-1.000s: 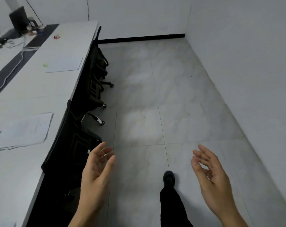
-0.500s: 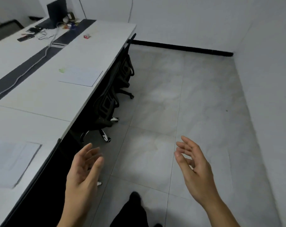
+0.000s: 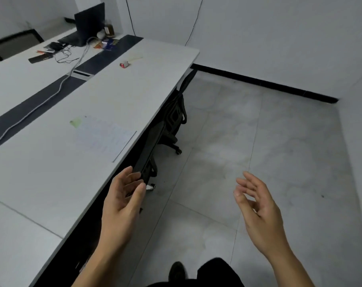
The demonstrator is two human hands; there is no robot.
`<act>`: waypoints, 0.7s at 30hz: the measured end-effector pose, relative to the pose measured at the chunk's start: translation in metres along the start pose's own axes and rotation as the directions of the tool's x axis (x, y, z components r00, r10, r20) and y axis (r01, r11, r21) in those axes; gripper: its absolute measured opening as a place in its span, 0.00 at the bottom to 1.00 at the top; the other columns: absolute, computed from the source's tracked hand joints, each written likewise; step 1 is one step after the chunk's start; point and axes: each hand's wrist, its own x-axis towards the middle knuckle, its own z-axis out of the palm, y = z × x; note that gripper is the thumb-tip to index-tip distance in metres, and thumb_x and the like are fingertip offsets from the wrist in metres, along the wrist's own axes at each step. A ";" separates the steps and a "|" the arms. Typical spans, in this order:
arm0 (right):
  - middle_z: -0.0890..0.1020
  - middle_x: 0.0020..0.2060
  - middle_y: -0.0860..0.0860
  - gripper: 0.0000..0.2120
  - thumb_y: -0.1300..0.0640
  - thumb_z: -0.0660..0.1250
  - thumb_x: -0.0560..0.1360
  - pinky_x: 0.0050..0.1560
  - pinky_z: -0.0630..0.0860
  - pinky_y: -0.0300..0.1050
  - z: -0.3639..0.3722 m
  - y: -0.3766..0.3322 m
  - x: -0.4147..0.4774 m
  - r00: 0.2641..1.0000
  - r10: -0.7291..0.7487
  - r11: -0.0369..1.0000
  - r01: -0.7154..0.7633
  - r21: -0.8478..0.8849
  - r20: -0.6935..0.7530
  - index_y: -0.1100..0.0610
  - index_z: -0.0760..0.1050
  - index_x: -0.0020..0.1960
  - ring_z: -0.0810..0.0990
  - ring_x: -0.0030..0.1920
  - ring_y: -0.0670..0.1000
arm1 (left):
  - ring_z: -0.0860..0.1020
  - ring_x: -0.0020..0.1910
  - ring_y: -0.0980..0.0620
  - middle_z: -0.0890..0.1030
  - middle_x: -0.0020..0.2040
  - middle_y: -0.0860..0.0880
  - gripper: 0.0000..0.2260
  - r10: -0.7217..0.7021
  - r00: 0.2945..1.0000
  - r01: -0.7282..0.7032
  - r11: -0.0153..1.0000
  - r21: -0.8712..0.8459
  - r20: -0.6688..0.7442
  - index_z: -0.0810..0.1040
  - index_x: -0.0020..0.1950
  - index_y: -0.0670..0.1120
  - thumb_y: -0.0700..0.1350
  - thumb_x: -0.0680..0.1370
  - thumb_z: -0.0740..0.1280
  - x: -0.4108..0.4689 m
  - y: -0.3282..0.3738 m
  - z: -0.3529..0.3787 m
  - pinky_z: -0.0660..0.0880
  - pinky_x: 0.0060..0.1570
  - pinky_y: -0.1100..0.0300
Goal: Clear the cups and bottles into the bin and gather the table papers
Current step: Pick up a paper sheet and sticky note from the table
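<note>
Head view: both hands hang empty beside the table's (image 3: pixel 41 183) long right edge. The left hand (image 3: pixel 124 201) is just off that edge, fingers loosely spread and holding nothing. The right hand (image 3: pixel 256 206) is well apart from it over the floor tiles (image 3: pixel 279 141), likewise relaxed and open-fingered. A sheet of paper (image 3: pixel 104 137) lies flat near the same edge, ahead of the left hand, with a green note (image 3: pixel 75 122) at its far-left corner. At the table's far end stand a laptop (image 3: pixel 89 25) and a brownish bottle (image 3: pixel 109 30) among cables — black chairs (image 3: pixel 171 121) are tucked under the edge.
</note>
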 end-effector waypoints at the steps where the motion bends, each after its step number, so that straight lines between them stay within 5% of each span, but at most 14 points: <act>1: 0.79 0.59 0.32 0.22 0.46 0.66 0.75 0.55 0.73 0.28 0.003 0.000 0.025 1.000 -0.002 1.000 0.002 0.005 -0.002 0.40 0.70 0.68 0.78 0.61 0.37 | 0.80 0.58 0.56 0.81 0.60 0.52 0.19 0.007 1.000 -0.007 1.000 0.013 0.007 0.72 0.70 0.50 0.38 0.80 0.66 0.024 0.005 0.010 0.77 0.58 0.56; 5: 0.79 0.58 0.32 0.23 0.46 0.66 0.74 0.54 0.72 0.25 0.024 0.014 0.130 0.999 0.024 0.999 -0.026 0.040 0.039 0.43 0.71 0.69 0.78 0.60 0.36 | 0.80 0.58 0.57 0.80 0.60 0.53 0.19 -0.009 1.000 0.011 0.996 0.090 -0.023 0.72 0.70 0.52 0.39 0.80 0.66 0.107 0.003 0.047 0.76 0.55 0.61; 11: 0.79 0.59 0.38 0.20 0.50 0.67 0.78 0.53 0.71 0.24 0.075 0.033 0.306 0.959 0.030 0.998 -0.042 0.038 0.282 0.43 0.71 0.68 0.77 0.59 0.35 | 0.80 0.57 0.58 0.81 0.59 0.54 0.17 -0.170 0.947 0.207 0.972 0.115 -0.272 0.73 0.63 0.61 0.42 0.80 0.68 0.211 -0.023 0.090 0.75 0.53 0.60; 15: 0.79 0.60 0.39 0.19 0.52 0.67 0.79 0.53 0.72 0.27 0.120 0.004 0.413 0.873 -0.019 1.000 0.017 0.008 0.488 0.43 0.71 0.69 0.77 0.60 0.37 | 0.80 0.58 0.59 0.81 0.58 0.58 0.18 -0.211 0.854 0.275 0.959 0.068 -0.475 0.73 0.68 0.57 0.45 0.80 0.68 0.258 -0.004 0.101 0.77 0.57 0.53; 21: 0.80 0.60 0.40 0.23 0.48 0.67 0.76 0.57 0.75 0.37 0.211 -0.044 0.508 0.682 -0.097 0.994 0.105 0.035 0.725 0.47 0.71 0.71 0.77 0.60 0.37 | 0.80 0.58 0.58 0.81 0.58 0.58 0.18 -0.211 0.649 0.263 0.964 -0.045 -0.731 0.72 0.67 0.57 0.43 0.79 0.67 0.295 0.008 0.090 0.75 0.57 0.57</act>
